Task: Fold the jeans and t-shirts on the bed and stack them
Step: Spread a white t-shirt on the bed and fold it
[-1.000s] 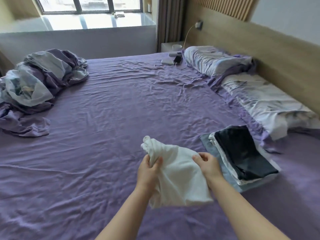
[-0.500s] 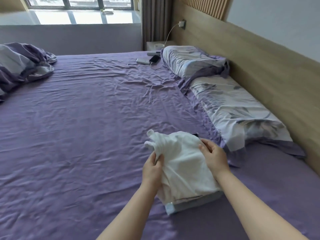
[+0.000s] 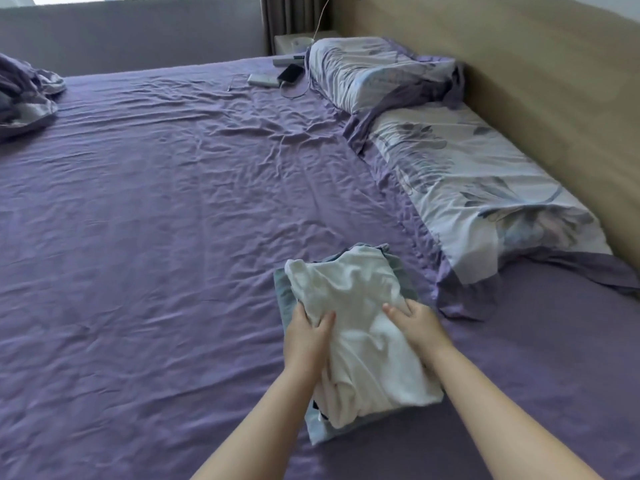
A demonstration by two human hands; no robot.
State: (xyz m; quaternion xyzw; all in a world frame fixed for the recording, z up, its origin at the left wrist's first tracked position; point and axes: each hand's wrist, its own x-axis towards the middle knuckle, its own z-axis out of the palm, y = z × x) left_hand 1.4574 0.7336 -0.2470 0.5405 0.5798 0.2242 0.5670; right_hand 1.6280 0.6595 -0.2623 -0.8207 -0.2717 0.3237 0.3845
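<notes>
- The bed (image 3: 173, 209), under a wrinkled purple sheet, fills most of the view; two floral pillows (image 3: 460, 171) lie along the wooden headboard (image 3: 554, 81) on the right, and a crumpled duvet (image 3: 24, 95) sits at the far left edge.
- The stack (image 3: 287, 299) of folded clothes rests on the sheet just in front of the nearer pillow's corner. Its bottom layer is pale blue-grey, probably jeans, though the cloth is too covered to be sure.
- A white t-shirt (image 3: 360, 327) lies on top, folded into a rough rectangle, soft and rumpled, its far end bunched and not square with the layers below.
- The left hand (image 3: 306, 336) rests on the shirt's left edge, fingers extended, thumb lying over the cloth.
- The right hand (image 3: 415, 323) presses flat on the right side, fingers fairly straight; neither hand appears to pinch anything.
- Judging by this, the task is near its end: no loose garment shows elsewhere on the bed, so only smoothing and squaring the top shirt seems left.
- A phone (image 3: 290, 73) and a power bank (image 3: 264, 80) lie far off near the farther pillow.
</notes>
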